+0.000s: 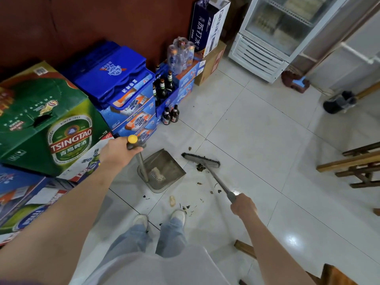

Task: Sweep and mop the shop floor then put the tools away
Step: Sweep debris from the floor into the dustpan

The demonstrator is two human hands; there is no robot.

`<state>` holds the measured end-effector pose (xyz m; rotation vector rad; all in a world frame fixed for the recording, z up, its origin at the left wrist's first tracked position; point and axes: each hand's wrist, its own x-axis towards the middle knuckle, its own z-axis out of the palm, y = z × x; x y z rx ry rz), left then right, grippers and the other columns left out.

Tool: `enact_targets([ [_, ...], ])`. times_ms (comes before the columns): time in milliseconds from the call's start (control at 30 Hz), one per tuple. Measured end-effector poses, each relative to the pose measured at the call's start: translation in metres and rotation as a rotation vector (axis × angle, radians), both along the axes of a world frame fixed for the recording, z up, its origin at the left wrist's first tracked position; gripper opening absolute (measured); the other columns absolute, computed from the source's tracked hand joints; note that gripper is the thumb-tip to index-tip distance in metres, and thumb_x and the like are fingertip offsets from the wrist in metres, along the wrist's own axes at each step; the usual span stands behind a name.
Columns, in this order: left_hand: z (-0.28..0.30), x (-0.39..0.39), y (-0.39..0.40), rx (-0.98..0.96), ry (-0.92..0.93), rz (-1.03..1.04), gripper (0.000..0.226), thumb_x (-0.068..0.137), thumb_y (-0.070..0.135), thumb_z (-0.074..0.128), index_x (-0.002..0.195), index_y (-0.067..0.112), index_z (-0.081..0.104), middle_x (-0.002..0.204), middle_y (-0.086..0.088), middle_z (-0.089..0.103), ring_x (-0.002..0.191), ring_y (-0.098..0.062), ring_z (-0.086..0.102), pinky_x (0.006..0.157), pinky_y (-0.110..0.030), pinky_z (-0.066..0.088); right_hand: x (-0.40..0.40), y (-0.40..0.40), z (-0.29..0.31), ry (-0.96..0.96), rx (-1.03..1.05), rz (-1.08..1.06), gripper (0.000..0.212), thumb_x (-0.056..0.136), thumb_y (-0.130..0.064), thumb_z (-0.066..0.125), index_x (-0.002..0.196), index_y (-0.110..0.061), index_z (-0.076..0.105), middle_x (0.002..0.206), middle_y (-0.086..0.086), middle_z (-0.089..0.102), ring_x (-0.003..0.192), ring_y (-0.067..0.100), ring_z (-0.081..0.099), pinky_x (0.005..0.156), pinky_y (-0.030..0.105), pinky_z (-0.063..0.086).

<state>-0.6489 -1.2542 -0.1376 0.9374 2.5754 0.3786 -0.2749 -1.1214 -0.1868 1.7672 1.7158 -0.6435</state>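
On the white tiled floor, seen from the head camera, the sweeping step looks well under way. The left hand is wrapped round the top of the dustpan handle, just under its yellow cap, so the person can stay standing while the dustpan sits flat on the tiles at about 12 o'clock from the 2 shoes. Its open mouth faces 3 o'clock, toward the broom, which seems the reason for that angle: dirt can be pushed straight in. A pale clump already lies inside the pan.

The right hand grips the broom shaft low down, fingers curled round it, at about 2 o'clock from the shoes. From there the shaft runs up and left to the broom head, which rests on the floor just beside the pan's mouth, with a dark clump of debris touching its near edge. I judge the low grip gives short, controlled strokes.

More scraps lie loose between the shoes and the pan, so sweeping is not finished; no mop shows itself clearly.

At 9 to 11 o'clock stand stacked beer cartons and blue crates, with 2 brown bottles on the floor near them, which a careless stroke could knock. A glass-door fridge stands at 1 o'clock, wooden stools at 3 o'clock.
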Motion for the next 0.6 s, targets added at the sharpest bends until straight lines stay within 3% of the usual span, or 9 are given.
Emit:
enact_targets([
  [100,-0.002,-0.002,0.003,0.019,-0.013,-0.032,0.037,0.078,0.054,0.067,0.082,0.018,0.063,0.081,-0.005,0.066,0.082,-0.028,0.063,0.071,-0.038,0.055,0.013,0.003,0.003,0.012,0.021,-0.022,0.008,0.089,-0.014,0.044,0.094,-0.015,0.05,0.082,-0.001,0.054,0.082,0.023,0.061,0.067,0.026,0.046],
  [167,-0.002,-0.003,0.007,0.029,-0.016,-0.045,0.038,0.078,0.054,0.067,0.085,0.017,0.063,0.083,-0.004,0.066,0.084,-0.027,0.064,0.071,-0.038,0.056,0.017,0.007,0.006,0.025,0.039,-0.018,0.007,0.089,-0.014,0.043,0.092,-0.016,0.05,0.087,0.002,0.057,0.08,0.024,0.06,0.066,0.026,0.046],
  [367,-0.001,0.005,0.016,0.018,-0.018,-0.022,0.041,0.078,0.055,0.068,0.087,0.015,0.063,0.088,-0.007,0.067,0.088,-0.03,0.063,0.074,-0.04,0.055,0.009,0.032,0.008,0.086,0.069,-0.087,0.021,0.084,-0.013,0.043,0.1,-0.011,0.057,0.092,0.009,0.064,0.077,0.027,0.063,0.06,0.025,0.046],
  [500,0.0,0.013,0.02,0.007,-0.003,-0.017,0.04,0.079,0.054,0.068,0.085,0.014,0.065,0.084,-0.007,0.067,0.085,-0.03,0.063,0.069,-0.036,0.051,-0.012,0.061,0.009,0.117,0.077,-0.076,0.018,0.083,-0.012,0.047,0.097,-0.009,0.057,0.086,0.007,0.063,0.074,0.027,0.062,0.049,0.022,0.037],
  [600,-0.001,0.014,0.019,0.001,-0.015,0.0,0.042,0.078,0.054,0.067,0.085,0.013,0.066,0.081,-0.008,0.067,0.084,-0.031,0.063,0.069,-0.036,0.052,-0.027,0.082,0.005,0.109,0.066,-0.052,0.014,0.083,-0.013,0.046,0.094,-0.01,0.055,0.087,0.007,0.063,0.076,0.027,0.063,0.051,0.022,0.038],
])
